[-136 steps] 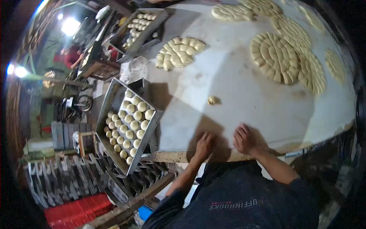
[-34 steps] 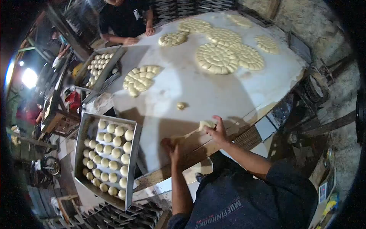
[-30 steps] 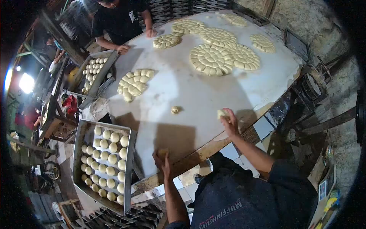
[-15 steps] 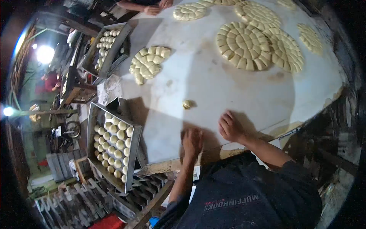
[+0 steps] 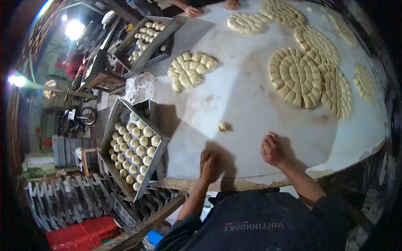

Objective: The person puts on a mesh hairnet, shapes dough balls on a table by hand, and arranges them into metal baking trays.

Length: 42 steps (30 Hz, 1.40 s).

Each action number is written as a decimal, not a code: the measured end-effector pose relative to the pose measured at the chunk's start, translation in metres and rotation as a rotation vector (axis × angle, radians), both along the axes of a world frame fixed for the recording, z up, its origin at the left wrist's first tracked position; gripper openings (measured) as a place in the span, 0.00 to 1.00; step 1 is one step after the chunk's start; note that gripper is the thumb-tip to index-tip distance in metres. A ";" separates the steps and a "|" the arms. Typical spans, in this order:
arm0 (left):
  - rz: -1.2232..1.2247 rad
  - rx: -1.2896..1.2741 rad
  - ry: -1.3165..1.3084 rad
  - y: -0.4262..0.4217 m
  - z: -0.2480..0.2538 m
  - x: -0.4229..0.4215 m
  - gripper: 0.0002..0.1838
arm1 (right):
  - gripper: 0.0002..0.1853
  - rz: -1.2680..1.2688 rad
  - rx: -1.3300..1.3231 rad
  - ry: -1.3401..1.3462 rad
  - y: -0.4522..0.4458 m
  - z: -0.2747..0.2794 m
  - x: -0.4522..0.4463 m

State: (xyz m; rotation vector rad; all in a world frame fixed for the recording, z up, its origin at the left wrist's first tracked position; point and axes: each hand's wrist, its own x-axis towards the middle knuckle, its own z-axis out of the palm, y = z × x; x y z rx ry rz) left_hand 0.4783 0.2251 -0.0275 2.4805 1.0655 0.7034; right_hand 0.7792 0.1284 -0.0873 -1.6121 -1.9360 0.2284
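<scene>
The left hand [image 5: 210, 162] and right hand [image 5: 271, 149] curled over the table [image 5: 247, 108], their grip unclear. The small dough lump [image 5: 222, 126] lay beyond and between them, the tray [image 5: 154, 166] left of the left hand.

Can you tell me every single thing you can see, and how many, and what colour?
Table: one, whitish, centre.
Round scored dough slabs: seven, pale yellow, far and right side.
Uneven dough cluster: one, pale yellow, table's left.
Small dough lump: one, yellowish, beyond the hands.
Trays with balls: two, grey, left.
Dough balls: many, cream, in those trays.
Motorbike: one, partly seen, dark, left background.
Lamps: several, white glare, upper left.
Red object: one, lower left.
Blue object: one, bottom.
Other person's hands: two, top edge.
Background clutter: too dim to list.
Dark shirt: one, bottom.
Left hand: one, brownish, near edge.
Right hand: one, brownish, near edge.
</scene>
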 end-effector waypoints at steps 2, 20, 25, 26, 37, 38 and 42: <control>0.127 -0.205 -0.007 0.011 -0.005 -0.038 0.18 | 0.08 -0.095 0.012 0.053 -0.004 0.010 0.039; -0.215 -0.842 -0.170 0.043 0.102 -0.195 0.24 | 0.09 -0.907 -0.715 0.485 0.002 0.050 0.034; 0.018 -0.081 -0.168 0.219 0.189 -0.289 0.20 | 0.13 -0.518 -0.456 0.793 0.130 0.143 -0.137; 0.147 0.064 -0.217 0.271 0.157 -0.302 0.19 | 0.14 -0.358 -0.500 0.604 0.169 0.175 -0.183; 0.363 -0.152 0.083 0.373 0.103 -0.384 0.37 | 0.17 0.516 -0.053 -0.384 0.425 0.174 -0.465; 0.409 -0.096 0.101 0.363 0.122 -0.387 0.35 | 0.15 0.512 0.055 -0.191 0.413 0.180 -0.450; 0.365 0.006 0.084 0.326 0.169 -0.331 0.26 | 0.10 0.054 0.215 0.251 0.331 0.199 -0.335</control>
